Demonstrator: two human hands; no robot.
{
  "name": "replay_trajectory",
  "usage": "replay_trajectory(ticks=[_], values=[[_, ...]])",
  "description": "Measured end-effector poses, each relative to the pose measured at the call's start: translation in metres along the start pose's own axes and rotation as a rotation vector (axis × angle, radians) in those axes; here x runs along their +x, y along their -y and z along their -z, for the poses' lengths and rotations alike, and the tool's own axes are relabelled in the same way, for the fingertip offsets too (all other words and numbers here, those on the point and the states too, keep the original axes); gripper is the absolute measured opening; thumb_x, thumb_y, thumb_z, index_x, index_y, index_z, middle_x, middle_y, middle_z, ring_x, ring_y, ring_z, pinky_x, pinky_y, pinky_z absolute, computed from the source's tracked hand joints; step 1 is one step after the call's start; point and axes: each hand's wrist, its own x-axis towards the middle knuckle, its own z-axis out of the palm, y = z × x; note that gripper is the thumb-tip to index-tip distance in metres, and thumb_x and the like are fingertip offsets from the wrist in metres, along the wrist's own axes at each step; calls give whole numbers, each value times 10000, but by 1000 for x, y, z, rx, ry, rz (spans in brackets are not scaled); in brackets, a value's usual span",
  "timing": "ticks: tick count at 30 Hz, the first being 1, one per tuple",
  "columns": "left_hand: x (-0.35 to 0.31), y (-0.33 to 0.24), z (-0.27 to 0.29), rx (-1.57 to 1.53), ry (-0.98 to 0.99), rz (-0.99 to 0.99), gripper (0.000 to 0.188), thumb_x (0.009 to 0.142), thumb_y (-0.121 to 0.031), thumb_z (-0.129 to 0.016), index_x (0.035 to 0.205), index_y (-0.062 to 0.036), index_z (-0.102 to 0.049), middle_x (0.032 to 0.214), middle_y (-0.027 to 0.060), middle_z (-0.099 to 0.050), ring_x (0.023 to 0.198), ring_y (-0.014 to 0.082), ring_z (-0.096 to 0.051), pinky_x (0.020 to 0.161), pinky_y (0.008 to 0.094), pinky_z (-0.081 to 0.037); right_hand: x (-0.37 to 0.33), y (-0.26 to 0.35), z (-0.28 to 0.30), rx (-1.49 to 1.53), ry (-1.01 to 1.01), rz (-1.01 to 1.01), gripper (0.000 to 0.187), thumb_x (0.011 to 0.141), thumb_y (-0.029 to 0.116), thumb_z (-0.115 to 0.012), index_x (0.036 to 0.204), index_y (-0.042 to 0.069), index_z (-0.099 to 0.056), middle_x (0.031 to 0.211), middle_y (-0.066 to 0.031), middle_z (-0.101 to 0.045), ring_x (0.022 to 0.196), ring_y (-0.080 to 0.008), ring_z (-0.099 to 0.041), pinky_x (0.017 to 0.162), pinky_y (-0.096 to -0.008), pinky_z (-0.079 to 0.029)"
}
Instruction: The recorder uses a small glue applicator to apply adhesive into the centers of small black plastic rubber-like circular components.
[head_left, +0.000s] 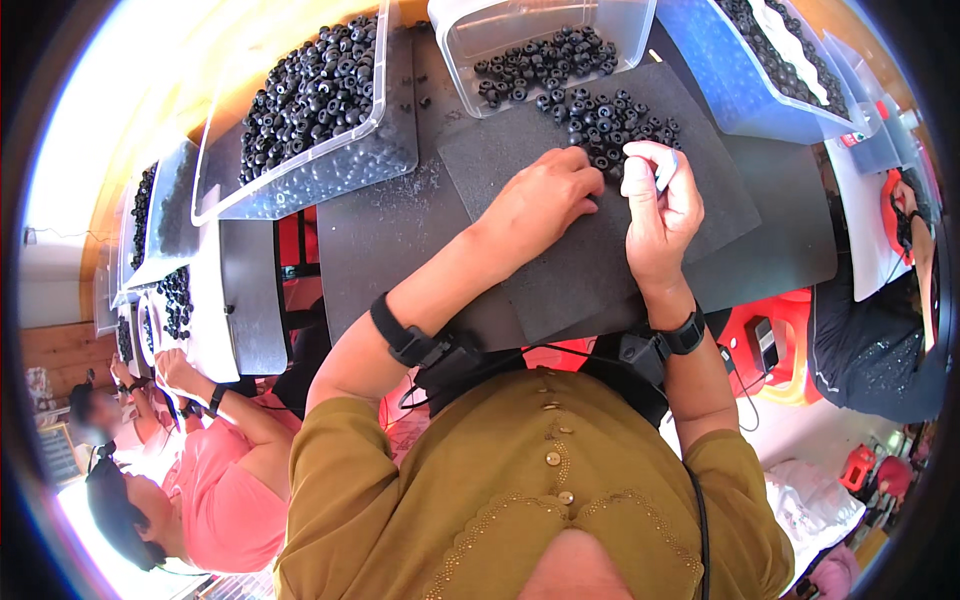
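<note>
A loose pile of small round black parts with holes [610,122] lies on a dark grey mat [700,190] in front of me. At the near left side of the pile is my left hand [545,198], back up, with its fingers curled down. Whatever those fingers hold is hidden beneath them. My right hand [662,215] is raised just right of the pile, thumb and fingers pinched together. A pale bluish-white bit shows between its thumb and index finger, too small to name.
A clear bin heaped with black parts [380,110] stands at the left. Behind the mat is a tilted clear bin [460,60], partly filled. A bluish bin [740,105] stands at the right. Co-workers sit on both sides; one wears a pink top [235,490].
</note>
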Motion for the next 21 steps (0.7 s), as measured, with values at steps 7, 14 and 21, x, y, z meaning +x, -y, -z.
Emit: replay_trajectory(ticks=[7, 14, 21], values=[[-32, 5, 47, -907, 7, 548, 126, 922, -86, -643, 1033, -43, -603, 1044, 69, -654, 884, 103, -627, 728, 230, -523, 0, 2, -4, 68, 141, -116, 102, 936, 94, -617, 977, 4, -639, 727, -10, -590, 608, -56, -490, 559, -224, -404], [-49, 11, 45, -1625, -249, 512, 185, 934, -112, -630, 1108, -55, -602, 1130, 113, -628, 922, 161, -634, 786, 239, -546, 0, 0, -9, -85, 454, -6, 241, 924, 256, -620, 934, 16, -630, 702, -87, -543, 534, -184, -496, 505, -301, -379], [-54, 20, 40, -1755, -220, 468, 195, 932, -102, -631, 1120, -63, -595, 1096, 103, -618, 946, 160, -622, 817, 243, -530, 3, 8, -12, -154, 548, 18, 210, 907, 228, -636, 909, 19, -652, 722, -87, -579, 547, -202, -515, 511, -308, -403]])
